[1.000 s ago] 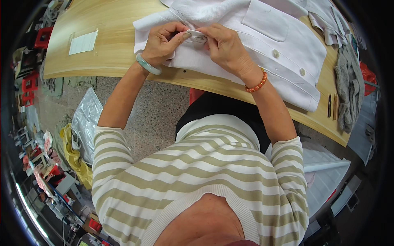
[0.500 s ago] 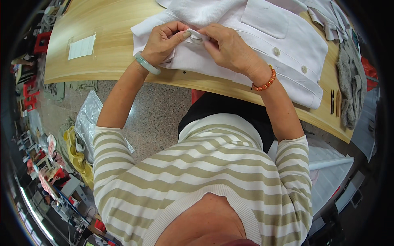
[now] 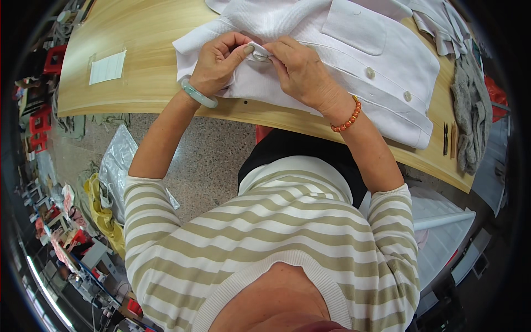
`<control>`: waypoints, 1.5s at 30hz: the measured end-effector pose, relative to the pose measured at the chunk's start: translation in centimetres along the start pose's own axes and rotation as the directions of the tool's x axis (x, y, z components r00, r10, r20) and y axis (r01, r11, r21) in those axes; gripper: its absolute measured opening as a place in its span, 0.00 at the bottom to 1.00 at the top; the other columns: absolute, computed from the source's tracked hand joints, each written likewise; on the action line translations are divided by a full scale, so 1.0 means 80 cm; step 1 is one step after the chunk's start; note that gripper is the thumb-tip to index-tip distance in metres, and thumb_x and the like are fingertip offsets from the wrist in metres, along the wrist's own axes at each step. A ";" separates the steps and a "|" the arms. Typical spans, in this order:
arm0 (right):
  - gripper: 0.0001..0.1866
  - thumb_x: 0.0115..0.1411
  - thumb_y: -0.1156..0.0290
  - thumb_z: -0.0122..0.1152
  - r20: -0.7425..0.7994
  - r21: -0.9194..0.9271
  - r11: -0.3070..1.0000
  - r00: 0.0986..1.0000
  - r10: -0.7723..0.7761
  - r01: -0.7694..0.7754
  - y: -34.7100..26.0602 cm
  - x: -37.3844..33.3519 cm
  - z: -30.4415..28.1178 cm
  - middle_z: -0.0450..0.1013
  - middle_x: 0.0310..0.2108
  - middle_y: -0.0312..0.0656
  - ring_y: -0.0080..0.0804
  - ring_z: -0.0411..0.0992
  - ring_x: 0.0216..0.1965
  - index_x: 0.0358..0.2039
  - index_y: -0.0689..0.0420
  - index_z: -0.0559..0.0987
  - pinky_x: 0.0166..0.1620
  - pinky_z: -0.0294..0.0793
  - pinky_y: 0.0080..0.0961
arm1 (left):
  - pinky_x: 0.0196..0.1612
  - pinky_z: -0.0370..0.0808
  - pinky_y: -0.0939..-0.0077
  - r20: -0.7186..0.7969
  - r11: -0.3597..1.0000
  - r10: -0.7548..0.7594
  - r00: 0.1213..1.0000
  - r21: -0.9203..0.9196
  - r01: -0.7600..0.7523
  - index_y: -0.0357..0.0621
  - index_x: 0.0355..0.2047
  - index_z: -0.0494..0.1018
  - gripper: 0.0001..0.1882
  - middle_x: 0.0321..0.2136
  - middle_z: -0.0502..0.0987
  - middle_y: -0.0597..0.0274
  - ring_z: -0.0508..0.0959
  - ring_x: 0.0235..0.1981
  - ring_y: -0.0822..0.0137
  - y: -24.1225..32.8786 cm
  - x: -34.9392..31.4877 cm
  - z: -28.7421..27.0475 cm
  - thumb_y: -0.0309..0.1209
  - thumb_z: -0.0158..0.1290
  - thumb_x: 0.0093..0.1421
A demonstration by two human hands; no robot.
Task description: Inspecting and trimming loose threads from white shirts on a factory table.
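A white knitted garment [image 3: 310, 69] with a pocket and a row of pale buttons lies across the wooden table [image 3: 144, 33]. My left hand [image 3: 220, 62] pinches a raised fold of its edge between thumb and fingers. From the other side, my right hand [image 3: 301, 69] grips the same fold with bent fingertips. Between the two hands shows a pale button [image 3: 260, 57], partly hidden by fingers. Two more buttons, a near one [image 3: 369, 72] and a farther one [image 3: 407, 96], sit along the strip to the right.
Grey knitted cloth [image 3: 469, 116] hangs over the table's right side. Beside it lie a thin dark tool [image 3: 446, 138] and a brown stick [image 3: 454, 139]. A paper slip [image 3: 108, 68] is taped at the left. Clear plastic [image 3: 119, 160] and yellow cloth [image 3: 102, 213] lie on the floor.
My right hand has shifted slightly left, its wrist lower, with the fingertips closing over more of the button's edge. The left hand keeps its pinch.
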State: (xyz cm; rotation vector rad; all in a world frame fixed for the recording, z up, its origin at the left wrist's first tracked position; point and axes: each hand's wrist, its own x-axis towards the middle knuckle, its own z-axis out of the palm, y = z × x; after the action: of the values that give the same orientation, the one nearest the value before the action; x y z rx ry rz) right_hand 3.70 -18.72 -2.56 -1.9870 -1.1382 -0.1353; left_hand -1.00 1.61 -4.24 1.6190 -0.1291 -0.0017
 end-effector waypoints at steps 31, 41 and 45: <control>0.12 0.57 0.85 0.54 0.199 0.310 0.950 0.980 -0.031 -0.033 0.021 0.016 -0.026 0.73 0.28 0.39 0.22 0.73 0.26 0.41 0.65 0.78 0.30 0.72 0.16 | 0.43 0.70 0.86 0.104 0.992 -0.080 0.991 -0.087 0.089 0.37 0.40 0.75 0.09 0.34 0.78 0.67 0.74 0.36 0.80 0.001 0.012 0.000 0.29 0.55 0.63; 0.10 0.60 0.67 0.60 0.329 0.306 0.799 0.845 0.422 -0.518 0.007 0.033 -0.025 0.68 0.16 0.30 0.14 0.66 0.21 0.32 0.63 0.80 0.25 0.65 0.15 | 0.43 0.72 0.84 0.085 0.974 -0.089 0.992 -0.201 0.105 0.35 0.41 0.74 0.11 0.34 0.78 0.65 0.75 0.35 0.78 0.007 0.008 -0.004 0.28 0.58 0.60; 0.10 0.59 0.67 0.60 0.229 0.207 0.889 0.904 0.361 -0.408 -0.001 0.028 -0.031 0.71 0.18 0.36 0.21 0.69 0.20 0.31 0.63 0.79 0.26 0.68 0.21 | 0.43 0.72 0.84 0.051 0.979 -0.094 0.994 -0.179 0.101 0.35 0.43 0.72 0.12 0.37 0.77 0.64 0.75 0.36 0.77 0.015 0.007 -0.005 0.28 0.56 0.61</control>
State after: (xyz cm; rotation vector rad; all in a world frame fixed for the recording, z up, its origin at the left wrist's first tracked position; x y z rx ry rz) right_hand 5.65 -18.94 0.14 -1.9805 -0.7989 0.3927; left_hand -0.53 1.93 -3.00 1.4420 -0.0793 -0.1203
